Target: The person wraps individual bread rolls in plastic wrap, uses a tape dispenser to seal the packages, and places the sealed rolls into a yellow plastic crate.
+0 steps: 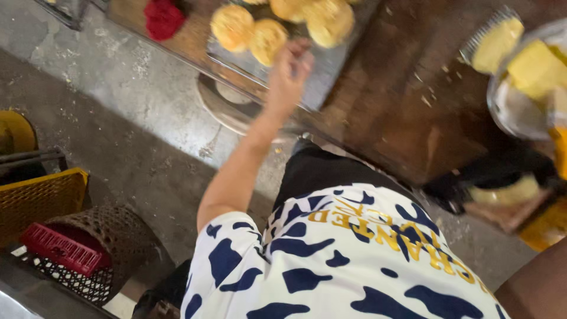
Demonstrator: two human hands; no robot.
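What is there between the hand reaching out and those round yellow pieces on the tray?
Nothing shows between them in the head view: the left hand is right at the nearest round yellow piece on the metal tray.

No packages, labels, signs or screens show here. The only lettering is a gold print across the white-and-navy shirt point(354, 260).
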